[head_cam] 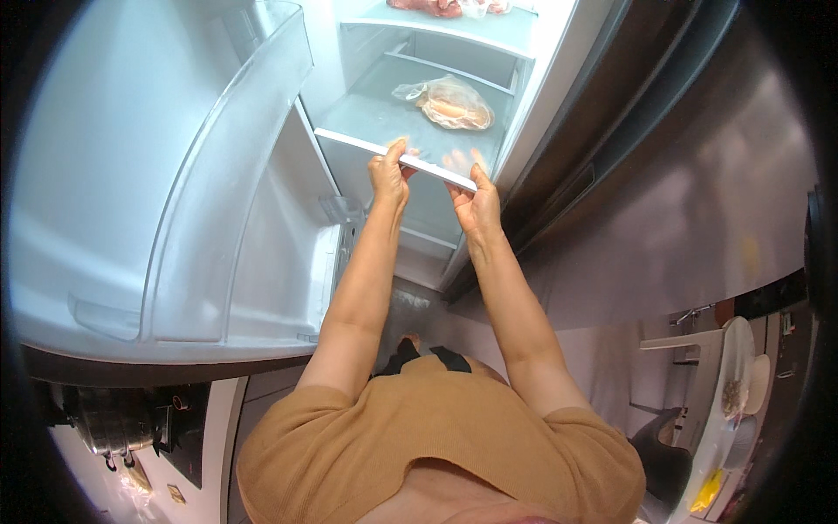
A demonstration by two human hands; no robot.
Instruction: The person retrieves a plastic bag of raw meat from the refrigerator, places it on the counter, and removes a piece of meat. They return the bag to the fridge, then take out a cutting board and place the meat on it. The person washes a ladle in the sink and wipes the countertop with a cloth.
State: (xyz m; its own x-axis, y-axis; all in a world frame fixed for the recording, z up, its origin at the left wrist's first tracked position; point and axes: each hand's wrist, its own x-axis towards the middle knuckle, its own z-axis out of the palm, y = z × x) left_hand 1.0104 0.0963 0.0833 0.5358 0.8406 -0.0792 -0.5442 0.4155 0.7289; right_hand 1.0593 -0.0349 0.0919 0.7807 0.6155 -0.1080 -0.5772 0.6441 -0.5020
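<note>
Both hands grip the white front edge of a translucent glass refrigerator shelf (366,108). My left hand (390,177) has its thumb over the edge and its fingers underneath. Near the shelf's right end, my right hand (476,200) holds it the same way, its fingers showing blurred through the glass. A clear plastic bag (455,105) with pale food inside, perhaps poultry, lies on this shelf. Whether the shelf still rests on its side supports I cannot tell.
Above is another shelf (445,29) with raw meat (429,6) on it. An open refrigerator door with a clear bin (216,150) stands at left. A dark closed door (655,216) borders the right. Behind on the left is a metal pot (114,419); a white table (707,432) is at lower right.
</note>
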